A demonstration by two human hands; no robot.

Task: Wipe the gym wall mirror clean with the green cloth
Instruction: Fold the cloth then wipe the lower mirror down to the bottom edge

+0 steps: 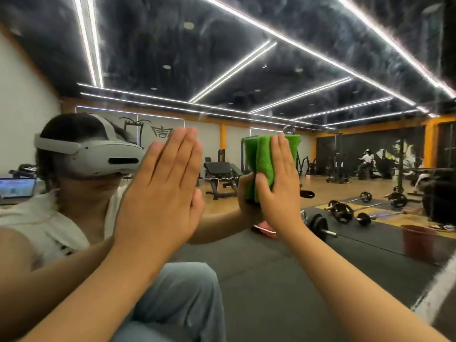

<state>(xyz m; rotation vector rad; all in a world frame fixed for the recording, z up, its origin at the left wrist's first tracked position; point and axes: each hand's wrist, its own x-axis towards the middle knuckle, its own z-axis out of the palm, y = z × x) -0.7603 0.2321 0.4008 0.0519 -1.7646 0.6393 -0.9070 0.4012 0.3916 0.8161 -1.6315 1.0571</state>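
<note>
Mirror (246, 70): upright and straight ahead, filling nearly the whole view; hazy streaks across the upper part, over the reflected dark ceiling and its light strips (234, 67).
Green cloth (262, 156): folded into a thick pad, flat against the mirror at about head height, right of centre; caught between the right hand and the glass, with the top edge and left side showing past the fingers.
Right hand (278, 186): raised, palm on the cloth, pressing it to the glass.
Right fingers (283, 154): straight, pointing up, close side by side; thumb out to the left, resting on the cloth's lower part.
Left hand (160, 193): raised, palm flat on bare glass, left of the cloth and apart from it, holding nothing.
Left fingers (182, 149): straight, pressed together, tilted slightly right; thumb close along the palm edge.
Reflection: person in a white headset (98, 156), pale sleeveless top and jeans, palms meeting the real ones.
Reflected room: weight bench (222, 171), barbells (345, 211) on dark floor mats, red bucket (417, 243) low at the right, open laptop (17, 188) at far left.
</note>
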